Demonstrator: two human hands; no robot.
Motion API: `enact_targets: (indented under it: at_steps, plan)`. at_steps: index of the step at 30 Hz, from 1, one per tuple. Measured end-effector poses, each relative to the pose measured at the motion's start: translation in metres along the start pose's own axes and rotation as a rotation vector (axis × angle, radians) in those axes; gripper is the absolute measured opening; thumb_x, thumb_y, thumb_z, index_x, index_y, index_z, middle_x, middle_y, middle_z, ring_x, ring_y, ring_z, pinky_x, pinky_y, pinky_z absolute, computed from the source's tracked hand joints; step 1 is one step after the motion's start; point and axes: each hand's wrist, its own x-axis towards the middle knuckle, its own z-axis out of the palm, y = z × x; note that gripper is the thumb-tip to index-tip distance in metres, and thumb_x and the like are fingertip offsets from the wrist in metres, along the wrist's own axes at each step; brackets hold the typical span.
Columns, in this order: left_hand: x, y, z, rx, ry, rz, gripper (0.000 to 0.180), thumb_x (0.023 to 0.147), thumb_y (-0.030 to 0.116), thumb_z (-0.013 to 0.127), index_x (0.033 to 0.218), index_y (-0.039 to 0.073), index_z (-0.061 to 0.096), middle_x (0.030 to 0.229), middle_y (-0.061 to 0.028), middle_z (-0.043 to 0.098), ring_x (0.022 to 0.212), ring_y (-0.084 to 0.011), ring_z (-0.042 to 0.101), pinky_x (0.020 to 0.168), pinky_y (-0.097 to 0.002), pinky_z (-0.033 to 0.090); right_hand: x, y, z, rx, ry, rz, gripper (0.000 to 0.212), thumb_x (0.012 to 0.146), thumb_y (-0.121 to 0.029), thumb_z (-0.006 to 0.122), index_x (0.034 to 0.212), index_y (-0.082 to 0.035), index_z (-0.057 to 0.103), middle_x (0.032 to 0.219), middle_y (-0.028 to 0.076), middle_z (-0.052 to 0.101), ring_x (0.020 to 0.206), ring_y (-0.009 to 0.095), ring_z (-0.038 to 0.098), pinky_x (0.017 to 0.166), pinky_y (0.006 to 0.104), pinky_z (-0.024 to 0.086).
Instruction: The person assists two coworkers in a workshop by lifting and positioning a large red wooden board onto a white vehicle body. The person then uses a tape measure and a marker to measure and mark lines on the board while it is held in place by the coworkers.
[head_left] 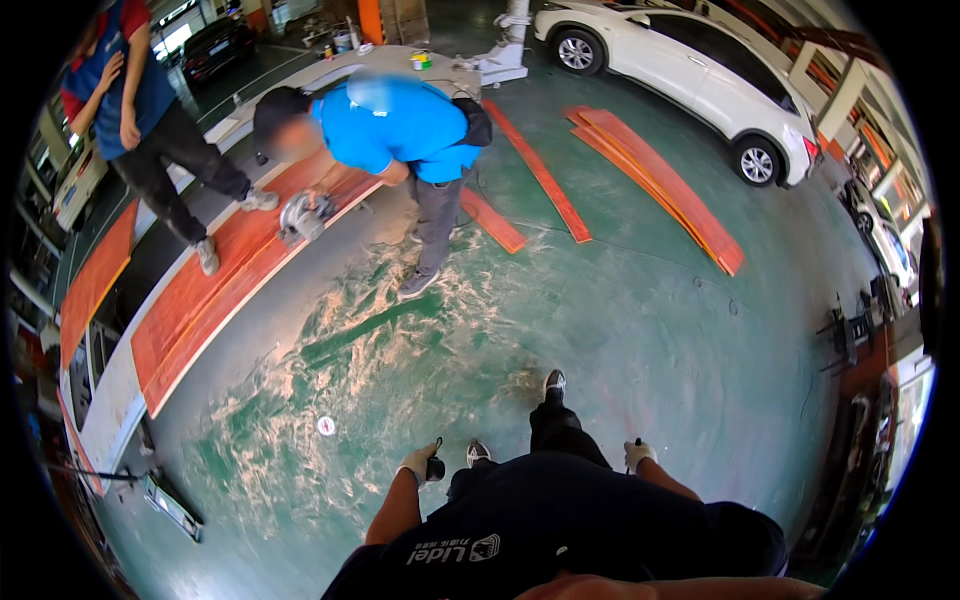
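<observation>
My left hand (416, 461), in a pale glove, is low at my left side, closed around a small black object (435, 469) whose kind I cannot make out. Out to my right, my gloved right hand (638, 456) hangs with its fingers curled. A thin dark piece shows at its fingers, too small to name. Both hands are over the green floor (680, 370), apart from the boards. Ahead on the left, a bent-over person in a blue shirt (400, 125) holds a circular saw (305, 217) on long reddish boards (225, 265).
Another person (150, 110) stands with feet at the boards on the raised platform (110, 440). Sawdust (370, 320) covers the floor before me. Loose red boards (655, 185) lie ahead, near a white car (690, 75). A small round white object (326, 426) lies on the floor.
</observation>
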Motion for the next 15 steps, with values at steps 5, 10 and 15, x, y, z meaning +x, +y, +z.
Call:
enact_targets:
  at_steps: [5,10,15]
  plan:
    - [-0.055,0.066,0.016,-0.495,-0.01,0.055,0.034,0.091,0.039,0.07,0.103,0.007,0.068,0.076,-0.0036,0.058,0.058,-0.0184,0.056,0.053,-0.0361,0.048,-0.013,-0.119,-0.011,-0.091,0.021,-0.199,0.049,0.085,-0.047,0.057,0.098,-0.002,0.07,0.091,0.023,0.071,0.091,0.039,0.069,0.08,0.048,0.052]
    - [-0.098,0.147,0.069,-0.62,0.027,0.21,0.028,0.094,0.036,0.067,0.095,0.008,0.068,0.065,-0.0009,0.054,0.05,-0.0149,0.053,0.048,-0.0315,0.044,0.032,-0.236,-0.009,-0.123,-0.055,-0.444,0.055,0.086,-0.054,0.057,0.094,-0.001,0.07,0.09,0.023,0.071,0.091,0.04,0.068,0.082,0.0489,0.051]
    - [-0.119,0.171,0.123,-0.77,0.055,0.264,0.03,0.093,0.038,0.068,0.099,0.008,0.071,0.071,0.0013,0.056,0.055,-0.012,0.051,0.051,-0.0297,0.044,0.038,-0.358,0.011,-0.009,-0.269,-0.772,0.056,0.091,-0.052,0.057,0.101,0.002,0.07,0.093,0.023,0.071,0.09,0.039,0.068,0.08,0.0438,0.051]
